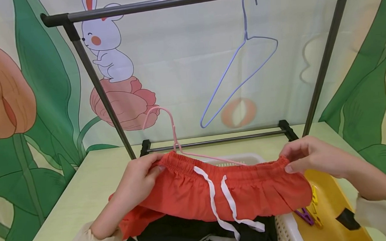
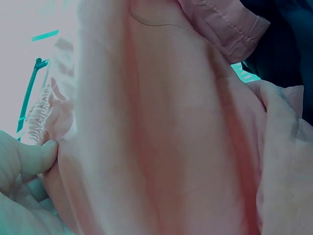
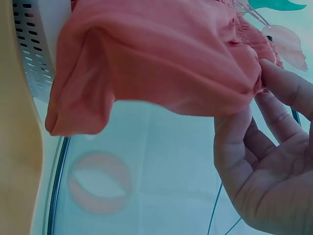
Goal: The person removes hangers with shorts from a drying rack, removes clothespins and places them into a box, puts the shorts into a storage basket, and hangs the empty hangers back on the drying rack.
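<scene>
Red shorts (image 1: 248, 193) with an elastic waistband and two white drawstrings hang stretched between both hands. My left hand (image 1: 135, 182) pinches the waistband's left end between thumb and fingers; the left wrist view shows the thumb pressed on the gathered edge. At the other end, my right hand (image 1: 314, 158) pinches the waistband too. A pink hanger (image 1: 174, 130) stands behind the shorts, its hook and part of one arm rising above the waistband. The rest of that hanger is hidden by the cloth.
A blue hanger (image 1: 223, 77) hangs from the dark rack's top bar (image 1: 162, 4). Under the shorts, a white basket (image 1: 286, 231) holds black clothing (image 1: 185, 230). At the right is a yellow tray (image 1: 332, 193) with purple and yellow clothespins (image 1: 305, 216) and a black piece.
</scene>
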